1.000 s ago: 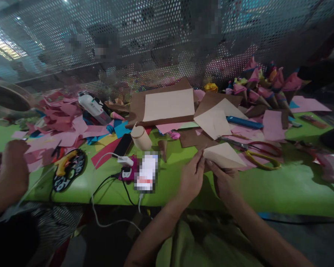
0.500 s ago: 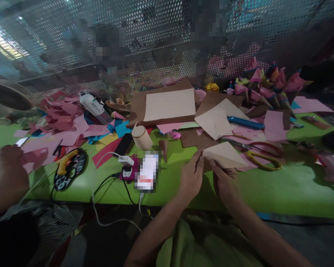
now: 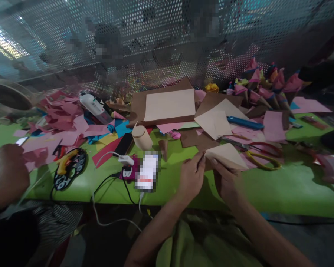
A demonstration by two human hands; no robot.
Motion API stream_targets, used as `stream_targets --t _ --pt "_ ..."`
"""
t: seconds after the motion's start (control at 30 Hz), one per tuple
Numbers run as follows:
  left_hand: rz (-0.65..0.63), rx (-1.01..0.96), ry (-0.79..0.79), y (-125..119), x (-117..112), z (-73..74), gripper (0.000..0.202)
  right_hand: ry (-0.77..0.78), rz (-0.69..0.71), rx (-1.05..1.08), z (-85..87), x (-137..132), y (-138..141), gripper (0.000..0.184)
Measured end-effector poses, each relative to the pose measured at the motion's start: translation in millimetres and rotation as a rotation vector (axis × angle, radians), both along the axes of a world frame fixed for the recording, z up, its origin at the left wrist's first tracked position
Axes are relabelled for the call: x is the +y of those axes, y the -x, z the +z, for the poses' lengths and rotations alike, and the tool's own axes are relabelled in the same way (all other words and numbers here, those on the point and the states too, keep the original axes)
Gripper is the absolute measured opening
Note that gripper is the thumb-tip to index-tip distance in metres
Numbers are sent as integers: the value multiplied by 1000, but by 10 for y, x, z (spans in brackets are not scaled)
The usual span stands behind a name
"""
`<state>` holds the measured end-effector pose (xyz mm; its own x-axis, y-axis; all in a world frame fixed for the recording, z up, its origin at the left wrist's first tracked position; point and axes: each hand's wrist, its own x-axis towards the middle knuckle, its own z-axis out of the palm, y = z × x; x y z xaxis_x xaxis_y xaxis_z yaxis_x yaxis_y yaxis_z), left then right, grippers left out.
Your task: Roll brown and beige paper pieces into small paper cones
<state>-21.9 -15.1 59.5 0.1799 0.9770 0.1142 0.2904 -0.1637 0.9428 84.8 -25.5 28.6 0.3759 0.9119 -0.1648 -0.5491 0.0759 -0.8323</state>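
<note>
On my remote feed, I see L grip (image 3: 193, 173) & R grip (image 3: 227, 181) both pinching tan paper (image 3: 228, 154) over the green counter (image 3: 295, 191), w/ scissors (image 3: 247, 150) just beside it.

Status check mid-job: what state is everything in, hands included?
Beige-brown paper: held in both hands, bent.
Left hand: pinching the paper's left end.
Right hand: gripping its lower edge.
Scissors: lying, handles spread apart.
Smartphone: screen lit, white cable connected.
Black phone: screen dark.
White charger: apparently plugged into purple outlet block.
White bottle: tilted.
</note>
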Motion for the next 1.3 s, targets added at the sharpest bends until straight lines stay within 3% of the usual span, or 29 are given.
stream_targets --t 0.37,0.67,0.9,1.3 --pt "-37 27 -56 0 -6 -2 43 7 -28 0 -88 -1 -20 37" --pt "-22 210 -111 10 22 -2 36 46 -5 15 -36 34 -40 33" --pt "64 63 -75 5 43 -35 30 17 40 31 -60 50 -33 32" --pt "73 -61 12 3 43 -61 29 70 19 -1 -27 39 11 32"
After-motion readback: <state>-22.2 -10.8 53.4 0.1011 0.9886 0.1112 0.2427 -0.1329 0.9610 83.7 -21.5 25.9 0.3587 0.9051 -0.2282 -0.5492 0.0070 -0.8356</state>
